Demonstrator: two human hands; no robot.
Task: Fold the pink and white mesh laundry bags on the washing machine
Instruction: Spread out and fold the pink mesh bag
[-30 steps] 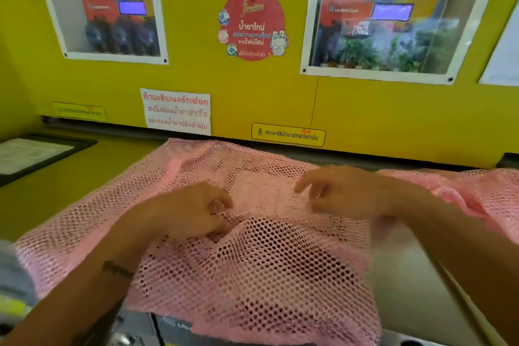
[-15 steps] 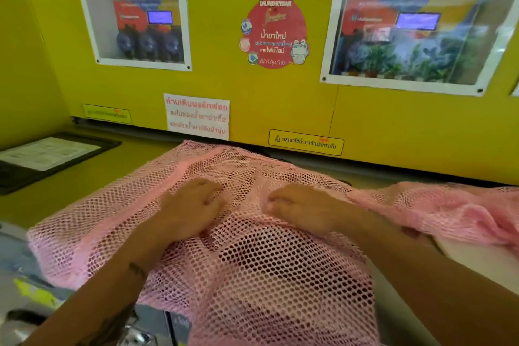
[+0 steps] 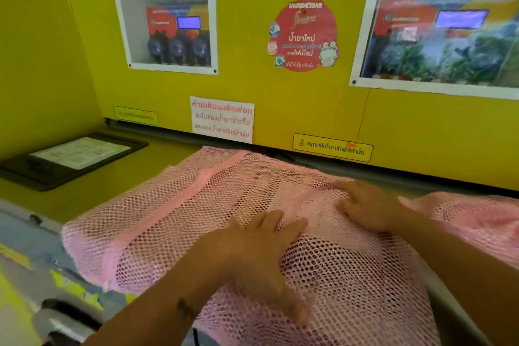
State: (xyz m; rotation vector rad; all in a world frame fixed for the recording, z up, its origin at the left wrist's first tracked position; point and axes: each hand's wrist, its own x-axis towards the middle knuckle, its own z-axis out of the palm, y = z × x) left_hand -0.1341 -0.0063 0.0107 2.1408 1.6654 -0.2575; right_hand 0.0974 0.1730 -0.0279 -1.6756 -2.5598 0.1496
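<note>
A pink mesh laundry bag (image 3: 174, 222) lies spread over the top of the washing machine (image 3: 92, 199), its near edge hanging over the front. My left hand (image 3: 261, 250) rests flat on the mesh near the middle, fingers spread and blurred. My right hand (image 3: 368, 208) presses palm-down on the mesh further back and to the right, fingers apart. A second heap of pink mesh (image 3: 477, 219) lies bunched at the right, beyond my right forearm. No white bag is in view.
A yellow wall panel (image 3: 280, 109) with stickers and two framed windows rises right behind the machine top. A black-framed instruction card (image 3: 73, 154) lies at the left. The machine's grey front edge and a dark knob (image 3: 64, 317) show at the lower left.
Both hands went from pinching the mesh with curled fingers to lying flat on it. The right hand slid right and back; the left moved toward the centre. The view shifted left.
</note>
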